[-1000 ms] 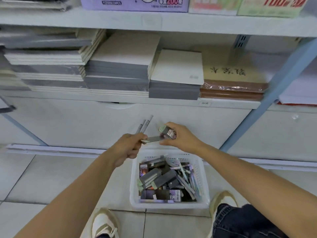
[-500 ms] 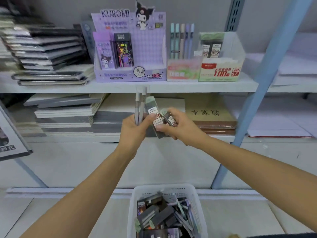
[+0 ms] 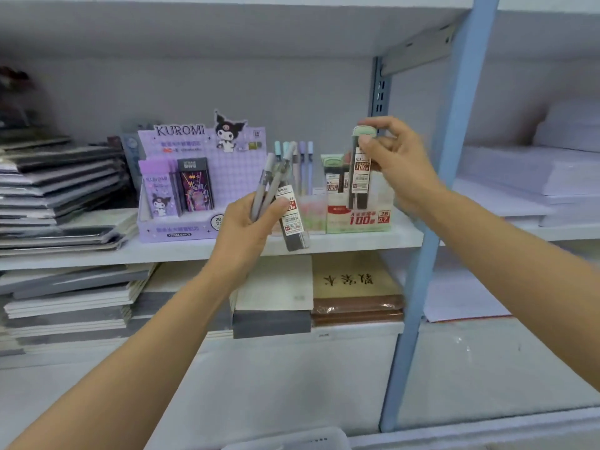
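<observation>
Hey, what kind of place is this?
Most likely a stationery shop. The shelf carries a purple display box of pencil leads and stacks of notebooks. The right hand holds a lead case with a barcode label; the left hand grips pencils and another case.

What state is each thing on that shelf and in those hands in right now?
Right hand, pinches green-capped lead case upright.
Left hand, grips grey pencils and second lead case.
Green display box, open-topped, holding cases.
Kuromi display, standing, two packs inside.
</observation>
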Tool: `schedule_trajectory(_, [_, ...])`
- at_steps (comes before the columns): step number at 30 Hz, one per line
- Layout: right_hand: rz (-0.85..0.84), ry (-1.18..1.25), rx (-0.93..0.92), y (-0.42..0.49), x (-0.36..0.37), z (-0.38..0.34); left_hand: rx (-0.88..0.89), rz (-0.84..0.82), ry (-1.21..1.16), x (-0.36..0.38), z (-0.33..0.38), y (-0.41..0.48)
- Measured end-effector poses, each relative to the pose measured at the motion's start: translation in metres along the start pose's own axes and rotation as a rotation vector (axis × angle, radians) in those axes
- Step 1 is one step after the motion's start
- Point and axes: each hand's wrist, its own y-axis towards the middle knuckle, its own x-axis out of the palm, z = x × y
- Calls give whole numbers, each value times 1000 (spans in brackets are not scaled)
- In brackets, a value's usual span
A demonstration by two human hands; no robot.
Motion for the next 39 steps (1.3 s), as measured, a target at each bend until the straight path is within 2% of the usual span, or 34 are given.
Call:
schedule_trajectory(4, [62,-24,-14,41,-15,-6,41,-31,69,3,7,22])
schedule_trajectory(14, [-72,-337,-46,65,-21,37,-39,-37,27,8,4,67])
schedule_trajectory(19, [-44,-390,-86,77,-31,40,-69,-58,15,9,-1,72])
schedule_trajectory(27, [-94,-462,-135,84,-27,41,-120,-80,-15,14,-4,79])
schedule_trajectory(31, [-173,-570,-92,81,-26,51,-172,-55,-23,14,-4,79])
schedule_trajectory(39, [-77,-815,-121,78,-19,60,-177,-69,-57,18,1,77])
